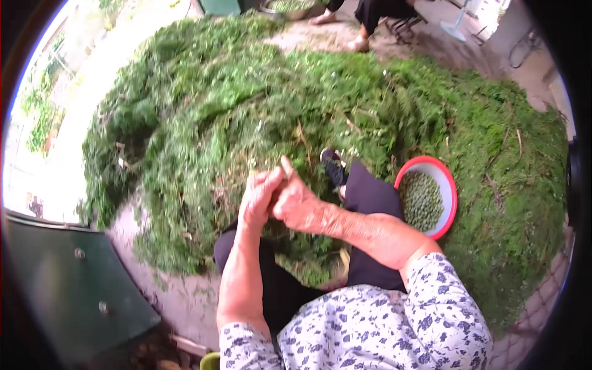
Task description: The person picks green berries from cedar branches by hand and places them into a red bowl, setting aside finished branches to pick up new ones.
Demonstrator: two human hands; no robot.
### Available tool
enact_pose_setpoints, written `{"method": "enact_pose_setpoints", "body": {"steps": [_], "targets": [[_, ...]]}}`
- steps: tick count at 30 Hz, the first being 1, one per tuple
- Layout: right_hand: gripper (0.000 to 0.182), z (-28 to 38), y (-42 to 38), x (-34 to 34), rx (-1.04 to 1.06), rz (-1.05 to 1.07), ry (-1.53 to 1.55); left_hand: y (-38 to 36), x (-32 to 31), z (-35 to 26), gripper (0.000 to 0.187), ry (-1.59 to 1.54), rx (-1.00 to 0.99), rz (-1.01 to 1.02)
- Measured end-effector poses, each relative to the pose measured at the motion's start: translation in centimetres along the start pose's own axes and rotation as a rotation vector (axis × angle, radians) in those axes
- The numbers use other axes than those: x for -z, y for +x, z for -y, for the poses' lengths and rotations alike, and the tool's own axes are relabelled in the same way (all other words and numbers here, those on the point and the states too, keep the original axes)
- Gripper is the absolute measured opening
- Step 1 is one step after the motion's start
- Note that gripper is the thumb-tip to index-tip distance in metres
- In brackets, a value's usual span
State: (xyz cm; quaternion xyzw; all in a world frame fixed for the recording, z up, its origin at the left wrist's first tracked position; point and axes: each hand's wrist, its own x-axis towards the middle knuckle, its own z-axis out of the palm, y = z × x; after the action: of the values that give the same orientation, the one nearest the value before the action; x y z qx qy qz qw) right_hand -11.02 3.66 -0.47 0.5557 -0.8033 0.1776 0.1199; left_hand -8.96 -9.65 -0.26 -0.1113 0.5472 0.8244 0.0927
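Note:
My left hand [256, 196] and my right hand [292, 201] meet above my lap, their fingers curled and pressed together. The right index finger sticks up and away from the others. Whatever lies between the fingers, if anything, is hidden or too small to make out. Just beyond and below the hands spreads a large heap of feathery green cut branches [234, 117]. Beside my right knee stands a white bowl with a red rim [452, 196], well apart from both hands. It holds many small round green cones or berries [422, 200].
At the far side another person's legs [370, 21] and feet show, near a metal bowl [287, 8] of similar green pieces. A dark green panel [74, 290] stands at left. Part of a yellow-green container [210, 361] shows at the bottom edge.

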Motion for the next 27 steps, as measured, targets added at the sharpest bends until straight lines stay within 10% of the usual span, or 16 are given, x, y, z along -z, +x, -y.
{"method": "enact_pose_setpoints", "body": {"steps": [15,20,22,27], "targets": [[0.004,-0.2,-0.3,0.9,0.032,0.083,0.015,-0.5,-0.2,-0.9,0.015,-0.048,-0.017,0.054],[0.006,-0.2,-1.2,-0.6,0.032,-0.019,0.227,-0.1,0.3,-1.1,0.012,0.024,-0.119,-0.283],[0.014,-0.1,-2.3,-1.2,0.012,0.387,0.442,-0.3,0.4,-1.4,0.014,0.065,-0.133,-0.306],[0.009,0.2,-2.7,-1.2,0.054,0.457,0.459,-1.0,0.2,-0.9,0.023,0.383,-0.094,-0.098]]}}
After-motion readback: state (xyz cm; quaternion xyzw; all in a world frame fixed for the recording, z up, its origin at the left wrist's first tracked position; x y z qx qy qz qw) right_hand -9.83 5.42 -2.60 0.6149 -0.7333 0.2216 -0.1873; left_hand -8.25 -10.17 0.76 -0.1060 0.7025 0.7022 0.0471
